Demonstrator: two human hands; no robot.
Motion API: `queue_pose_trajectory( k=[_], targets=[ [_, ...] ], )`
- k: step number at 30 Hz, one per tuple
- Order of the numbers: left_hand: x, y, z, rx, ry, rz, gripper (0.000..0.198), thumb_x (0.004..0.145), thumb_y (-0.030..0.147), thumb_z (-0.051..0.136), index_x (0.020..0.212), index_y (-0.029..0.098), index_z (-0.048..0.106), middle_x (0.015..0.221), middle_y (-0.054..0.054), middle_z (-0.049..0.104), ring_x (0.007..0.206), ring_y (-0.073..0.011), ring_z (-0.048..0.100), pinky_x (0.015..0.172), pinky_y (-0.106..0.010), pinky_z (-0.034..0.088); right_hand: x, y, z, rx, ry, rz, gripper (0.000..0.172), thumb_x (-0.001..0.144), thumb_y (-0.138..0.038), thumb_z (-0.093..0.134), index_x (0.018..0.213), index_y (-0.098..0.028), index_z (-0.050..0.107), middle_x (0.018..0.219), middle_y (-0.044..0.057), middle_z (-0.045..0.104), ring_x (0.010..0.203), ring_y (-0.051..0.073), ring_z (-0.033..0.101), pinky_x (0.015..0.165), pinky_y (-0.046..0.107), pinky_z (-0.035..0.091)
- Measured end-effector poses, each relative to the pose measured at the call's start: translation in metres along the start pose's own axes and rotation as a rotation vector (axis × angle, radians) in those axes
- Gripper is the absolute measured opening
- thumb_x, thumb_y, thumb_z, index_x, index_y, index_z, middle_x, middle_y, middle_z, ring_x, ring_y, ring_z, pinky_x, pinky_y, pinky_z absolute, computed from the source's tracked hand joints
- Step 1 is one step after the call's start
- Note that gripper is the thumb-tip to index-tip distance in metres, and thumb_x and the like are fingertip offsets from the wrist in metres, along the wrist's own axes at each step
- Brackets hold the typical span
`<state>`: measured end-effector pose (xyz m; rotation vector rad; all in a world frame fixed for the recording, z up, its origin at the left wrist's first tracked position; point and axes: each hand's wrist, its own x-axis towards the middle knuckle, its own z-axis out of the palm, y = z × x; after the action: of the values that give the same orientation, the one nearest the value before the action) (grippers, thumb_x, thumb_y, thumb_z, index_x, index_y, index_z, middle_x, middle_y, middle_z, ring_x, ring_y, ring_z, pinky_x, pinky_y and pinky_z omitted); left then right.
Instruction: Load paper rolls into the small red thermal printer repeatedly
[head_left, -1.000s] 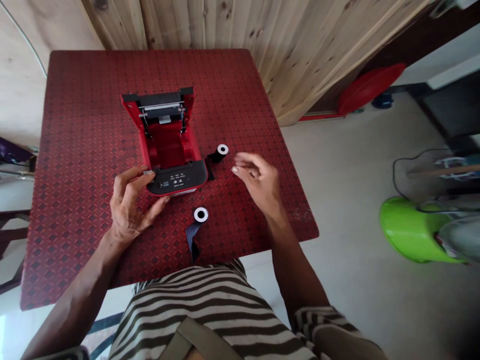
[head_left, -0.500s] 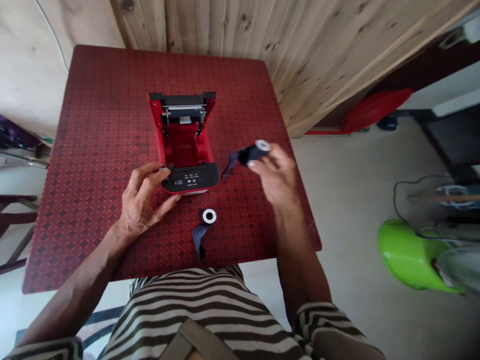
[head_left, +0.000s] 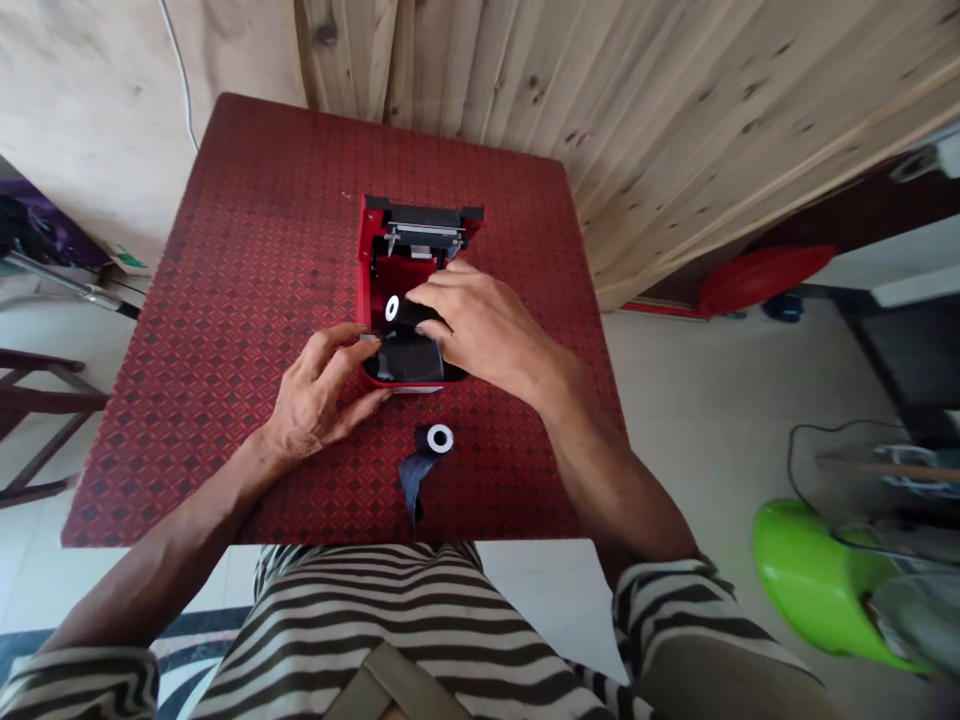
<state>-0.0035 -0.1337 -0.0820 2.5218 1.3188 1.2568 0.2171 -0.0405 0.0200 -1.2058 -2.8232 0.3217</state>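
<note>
A red and black label printer (head_left: 365,290) stands on the table with its lid raised. My right hand (head_left: 480,325) grips a black ribbon roll (head_left: 409,312) with a white core, held over the printer's inner bay. Loose dark film (head_left: 409,358) from that roll lies across the black front panel and hides its buttons. My left hand (head_left: 319,390) holds the printer's front left corner, fingers on top and thumb low at the front. A second ribbon roll (head_left: 439,438) lies on the table in front of the printer, its loose tail (head_left: 412,480) trailing toward the near edge.
The printer rests on a table (head_left: 247,200) with a red patterned cover, against a wooden plank wall (head_left: 525,80). On the floor to the right is a green plastic stool or tub (head_left: 810,570). A dark wooden chair (head_left: 45,400) stands at the left.
My right hand has brought the ribbon roll leftward from beside the printer to above its open bay. The film now covers the front panel. My left hand keeps its hold; the view has shifted.
</note>
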Motion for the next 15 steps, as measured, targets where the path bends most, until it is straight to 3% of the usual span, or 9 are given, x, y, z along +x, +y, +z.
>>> queue_pose_trajectory(
  k=[6,10,15],
  targets=[
    [0.001,0.004,-0.001,-0.029,-0.023,-0.016,0.055,0.100,0.037,0.077,0.147,0.021,0.054,0.137,-0.016,0.065,0.127,-0.0272,0.069,0.108,-0.041,0.065,0.016,-0.013,-0.005,-0.155,-0.193,0.163,0.043,0.098,0.000,0.050,0.124,-0.016,0.081,0.119,0.016,0.081,0.117,0.030,0.071,0.097,0.040,0.054],
    [0.000,0.004,-0.002,-0.024,-0.024,-0.012,0.053,0.101,0.038,0.075,0.146,0.021,0.053,0.136,-0.016,0.065,0.127,-0.0268,0.068,0.107,-0.040,0.066,0.028,-0.009,-0.002,-0.151,-0.240,0.204,0.041,0.098,-0.003,0.051,0.116,-0.020,0.083,0.115,0.015,0.084,0.111,0.032,0.077,0.089,0.040,0.055],
    [-0.001,0.003,-0.001,-0.017,-0.032,-0.018,0.053,0.101,0.039,0.075,0.146,0.020,0.054,0.137,-0.016,0.064,0.127,-0.0265,0.068,0.107,-0.039,0.066,0.037,-0.003,0.004,-0.128,-0.253,0.202,0.039,0.098,-0.004,0.051,0.113,-0.019,0.084,0.116,0.017,0.084,0.114,0.035,0.078,0.090,0.041,0.057]
  ],
)
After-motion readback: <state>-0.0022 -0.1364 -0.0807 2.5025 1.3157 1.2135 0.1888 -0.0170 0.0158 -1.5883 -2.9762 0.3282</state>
